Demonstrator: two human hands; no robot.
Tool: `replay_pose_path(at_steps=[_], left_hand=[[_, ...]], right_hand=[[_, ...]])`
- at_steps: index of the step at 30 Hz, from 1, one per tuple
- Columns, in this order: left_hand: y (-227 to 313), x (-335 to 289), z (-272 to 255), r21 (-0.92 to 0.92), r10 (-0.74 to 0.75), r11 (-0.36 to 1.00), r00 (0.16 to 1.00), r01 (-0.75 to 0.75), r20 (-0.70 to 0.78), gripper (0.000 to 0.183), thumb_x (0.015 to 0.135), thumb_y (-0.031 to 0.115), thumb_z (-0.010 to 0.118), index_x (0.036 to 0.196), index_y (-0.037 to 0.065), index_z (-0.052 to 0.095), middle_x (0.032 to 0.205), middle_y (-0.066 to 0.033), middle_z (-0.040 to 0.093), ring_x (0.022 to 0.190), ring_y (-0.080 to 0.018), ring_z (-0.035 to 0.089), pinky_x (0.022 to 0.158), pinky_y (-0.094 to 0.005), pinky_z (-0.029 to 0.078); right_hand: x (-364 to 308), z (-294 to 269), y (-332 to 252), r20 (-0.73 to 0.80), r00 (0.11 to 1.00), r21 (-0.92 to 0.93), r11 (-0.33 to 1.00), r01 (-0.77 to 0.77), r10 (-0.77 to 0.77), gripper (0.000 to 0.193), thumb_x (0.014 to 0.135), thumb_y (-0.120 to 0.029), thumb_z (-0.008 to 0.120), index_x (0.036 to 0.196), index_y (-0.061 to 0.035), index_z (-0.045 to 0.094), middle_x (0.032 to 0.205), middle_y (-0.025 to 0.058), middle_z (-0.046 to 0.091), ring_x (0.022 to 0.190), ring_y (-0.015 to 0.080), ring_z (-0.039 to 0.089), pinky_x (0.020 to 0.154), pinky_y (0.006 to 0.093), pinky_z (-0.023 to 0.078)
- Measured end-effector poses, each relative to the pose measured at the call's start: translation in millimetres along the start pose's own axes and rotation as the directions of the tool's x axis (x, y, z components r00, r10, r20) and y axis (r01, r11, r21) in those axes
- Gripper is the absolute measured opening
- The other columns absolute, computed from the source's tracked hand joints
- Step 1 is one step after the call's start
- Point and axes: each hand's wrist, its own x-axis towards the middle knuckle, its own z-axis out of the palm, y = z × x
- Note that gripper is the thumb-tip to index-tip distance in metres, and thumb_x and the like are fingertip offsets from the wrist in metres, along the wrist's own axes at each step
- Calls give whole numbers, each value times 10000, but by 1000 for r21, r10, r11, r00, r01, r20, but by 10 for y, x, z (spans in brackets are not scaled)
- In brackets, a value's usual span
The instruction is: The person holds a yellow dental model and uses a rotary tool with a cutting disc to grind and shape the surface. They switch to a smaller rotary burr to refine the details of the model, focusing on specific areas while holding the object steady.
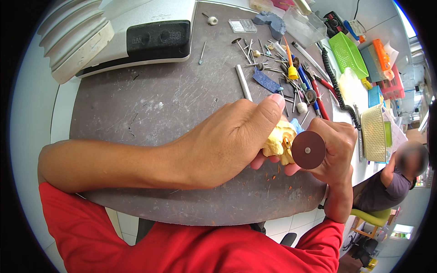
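My left hand (223,141) is closed around a yellow plaster dental model (275,142), its thumb over the top and fingertips showing beneath. A small gold-coloured piece (287,143) sits on the model. Close against the model's right side, my right hand (334,145) is curled round a tool with a round dark reddish-brown disc (304,157) and a pale metal pin at its centre. The disc covers part of my right fingers, and the tool's shank or handle is hidden. Something blue (297,126) shows between the model and my right hand.
Loose rotary burs and polishing points (255,53), pliers (321,98) and a blue strip (266,82) lie beyond my hands. A black coiled cable (333,75) runs along the right. At the left stand a white machine (136,18) and ribbed hose (75,38). Another person (387,186) sits at right.
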Motion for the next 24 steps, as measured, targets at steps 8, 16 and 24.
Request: replay_pose_path(at_steps=[8, 16, 24], left_hand=[[32, 4, 6, -16, 29, 999, 1000, -29, 7, 732, 995, 555, 170, 886, 24, 662, 770, -48, 666, 612, -100, 485, 580, -237, 414], [20, -5, 1, -4, 22, 1000, 1000, -22, 3, 730, 994, 549, 168, 895, 22, 664, 769, -49, 669, 612, -101, 488, 580, -238, 417], [3, -4, -8, 3, -3, 1000, 1000, 3, -7, 720, 997, 542, 174, 897, 23, 662, 773, -52, 667, 617, -100, 490, 581, -239, 416]], right_hand=[[-19, 27, 41, -19, 1000, 21, 1000, 23, -22, 563, 546, -501, 882, 609, -73, 523, 513, 23, 510, 426, 150, 513, 400, 288, 354], [-8, 2, 10, -1, 1000, -10, 1000, -23, 23, 560, 545, -491, 887, 608, -73, 519, 515, 27, 509, 427, 158, 516, 403, 294, 357], [-1, -15, 7, 6, 1000, -12, 1000, -14, 14, 555, 547, -483, 888, 614, -71, 521, 518, 27, 514, 430, 158, 520, 404, 292, 358]])
